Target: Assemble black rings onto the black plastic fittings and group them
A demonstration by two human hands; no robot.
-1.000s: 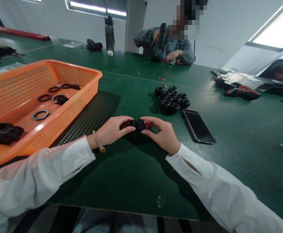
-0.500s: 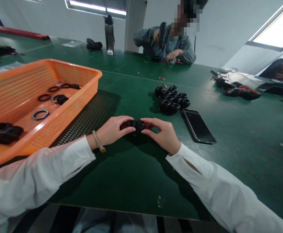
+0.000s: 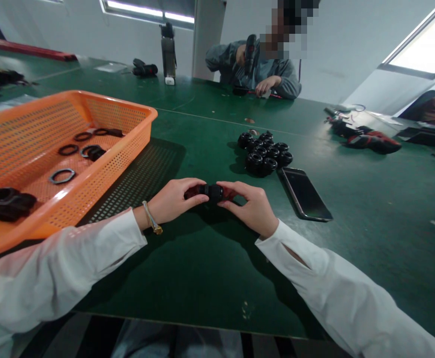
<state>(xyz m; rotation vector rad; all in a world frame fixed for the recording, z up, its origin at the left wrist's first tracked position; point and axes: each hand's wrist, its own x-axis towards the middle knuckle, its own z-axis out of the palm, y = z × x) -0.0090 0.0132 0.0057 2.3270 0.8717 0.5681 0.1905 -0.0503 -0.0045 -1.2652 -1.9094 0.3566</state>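
Note:
Between my two hands, just above the green table [image 3: 187, 278], is a small black ribbed part that looks like a cable gland [image 3: 214, 192]. My left hand [image 3: 178, 200] pinches its left end between thumb and fingers. On the other end, my right hand [image 3: 249, 203] has its thumb and fingertips closed. Fingers cover both ends of the part, so its full shape is hidden. Ahead and to the right of my hands stands a cluster of several similar black round parts [image 3: 264, 151].
An orange perforated basket [image 3: 128, 149] at left holds black rings, a hex nut [image 3: 62, 176] and black fittings [image 3: 10, 204]. A phone [image 3: 305, 194] lies right of my right hand. Across the table, a person [image 3: 266, 69] holds a power drill [image 3: 250, 54]. Red-black tools [image 3: 374, 140] lie far right.
Both hands keep the same hold in nearly the same place. The black part appears turned very slightly. Across the table, the person's head has shifted a little.

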